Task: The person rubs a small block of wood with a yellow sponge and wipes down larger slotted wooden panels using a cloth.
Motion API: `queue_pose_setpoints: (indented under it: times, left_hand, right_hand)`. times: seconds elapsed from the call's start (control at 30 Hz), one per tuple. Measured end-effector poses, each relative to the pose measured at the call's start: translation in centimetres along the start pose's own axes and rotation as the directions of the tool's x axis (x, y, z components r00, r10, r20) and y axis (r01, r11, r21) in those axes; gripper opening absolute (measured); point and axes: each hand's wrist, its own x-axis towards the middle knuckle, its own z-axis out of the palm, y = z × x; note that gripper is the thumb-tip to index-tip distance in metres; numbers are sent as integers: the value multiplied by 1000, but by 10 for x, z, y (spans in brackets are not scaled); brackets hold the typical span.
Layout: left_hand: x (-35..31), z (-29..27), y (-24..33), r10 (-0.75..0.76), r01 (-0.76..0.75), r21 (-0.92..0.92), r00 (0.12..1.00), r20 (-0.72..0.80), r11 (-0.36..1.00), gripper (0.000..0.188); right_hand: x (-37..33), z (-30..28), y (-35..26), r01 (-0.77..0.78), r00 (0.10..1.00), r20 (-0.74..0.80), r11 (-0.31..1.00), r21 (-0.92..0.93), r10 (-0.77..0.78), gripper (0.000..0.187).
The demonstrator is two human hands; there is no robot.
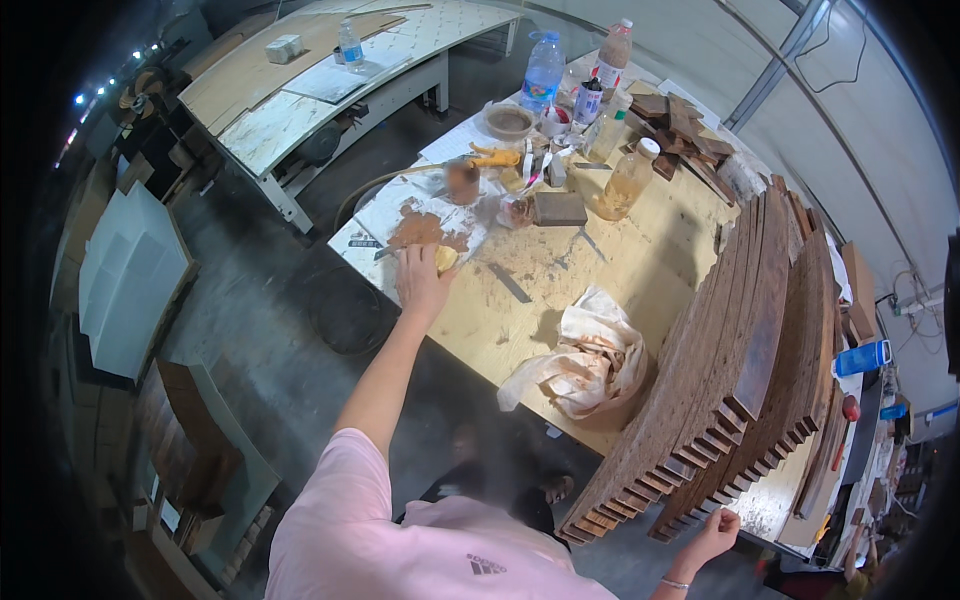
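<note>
My left hand (424, 282) reaches to the table's left edge, its fingers closed round a small pale yellow piece (446, 258) whose kind I cannot make out. Just beyond the fingers, reddish-brown paste or powder (422, 228) is spread on a white sheet. A flat metal scraper blade (362, 241) lies by that sheet's corner. At the lower right, my right hand (712, 536) hangs beside the ends of stacked curved wooden strips (700, 370). Its fingers are curled, and nothing shows in them.
A stained white cloth (590, 355) lies crumpled near the table's front edge. Farther back are a brown block (560, 209), a bottle of yellowish liquid (630, 180), a blue-tinted water bottle (543, 72), a bowl (510, 121) and wood scraps (685, 130). Another worktable (300, 100) stands far left.
</note>
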Motion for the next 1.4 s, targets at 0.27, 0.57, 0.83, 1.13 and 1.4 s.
queue_pose_setpoints:
  times: [0.27, 0.57, 0.83, 1.13, 1.4]
  left_hand:
    - [40, 23, -69, -192, 135, -546, 980, -48, 827, 30]
    - [54, -25, -5, -204, 571, -784, 760, 617, -245, 23]
    - [-28, -32, 63, 74, 721, -455, 569, 819, -523, 34]
    - [-176, -89, 116, 501, 910, -68, 287, 817, -410, 39]
    - [-115, -123, 47, 61, 780, -496, 514, 855, 382, 12]
  right_hand:
    - [-48, 23, -24, -47, 999, 29, 998, 45, 46, 12]
    - [-112, 26, -35, -44, 997, 71, 999, 19, 42, 12]
    - [-131, 48, -121, 310, 721, 591, 931, 194, -363, 14]
    - [-142, 161, -174, -516, 474, 865, 745, 424, -163, 63]
    - [-177, 180, -161, -788, 278, 959, 558, 260, -54, 60]
